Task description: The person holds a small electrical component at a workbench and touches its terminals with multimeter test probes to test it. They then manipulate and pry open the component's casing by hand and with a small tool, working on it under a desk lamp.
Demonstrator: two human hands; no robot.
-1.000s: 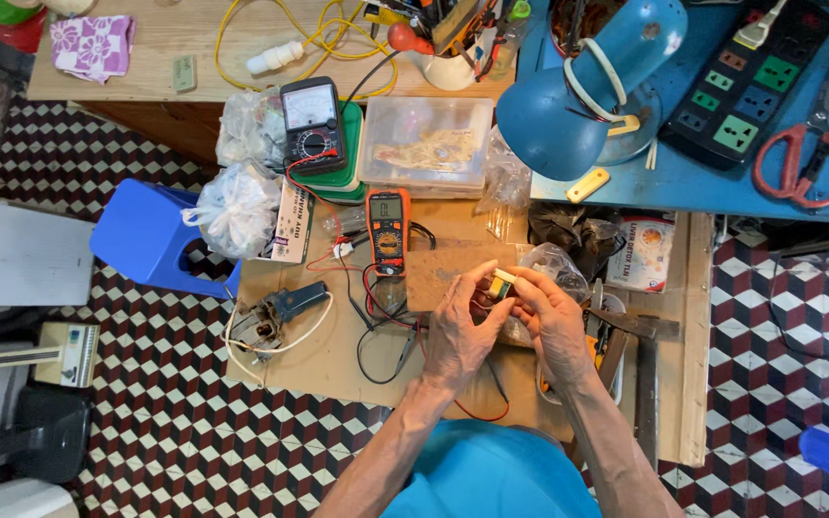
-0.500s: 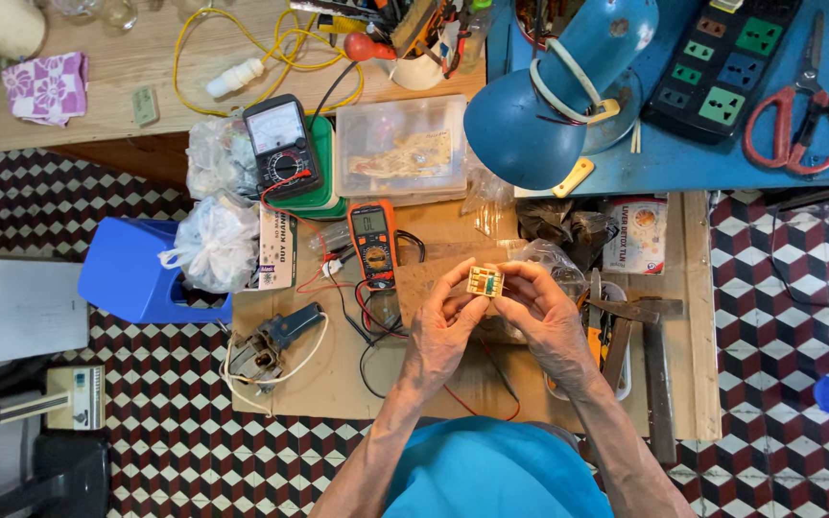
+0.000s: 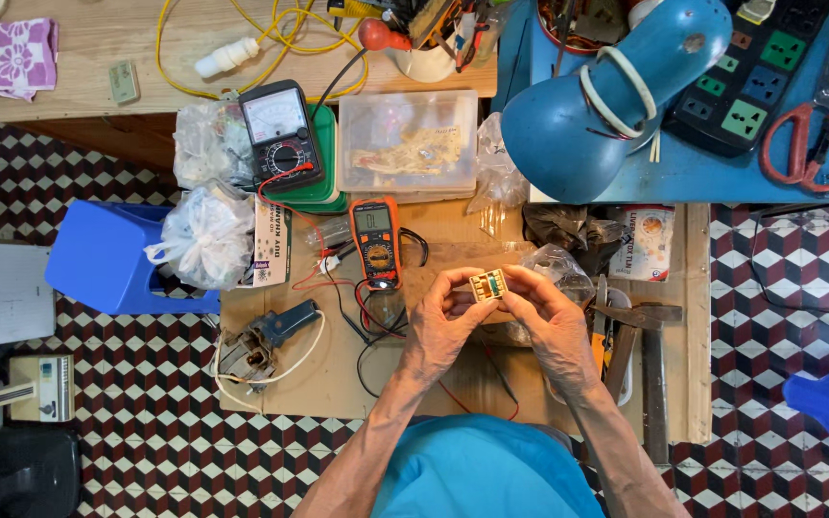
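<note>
Two meters sit left of the hands: a black analog meter point(image 3: 278, 134) and an orange digital multimeter point(image 3: 375, 242) on the wooden surface point(image 3: 338, 374). Left hand point(image 3: 441, 321) and right hand point(image 3: 551, 318) pinch a small beige component point(image 3: 488, 285) between fingertips, above the surface, below the blue lamp point(image 3: 616, 91).

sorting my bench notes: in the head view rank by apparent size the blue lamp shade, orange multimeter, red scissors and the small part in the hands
1. blue lamp shade, though it sits nearer the camera
2. red scissors
3. orange multimeter, close to the scissors
4. small part, held by left hand and right hand
</note>
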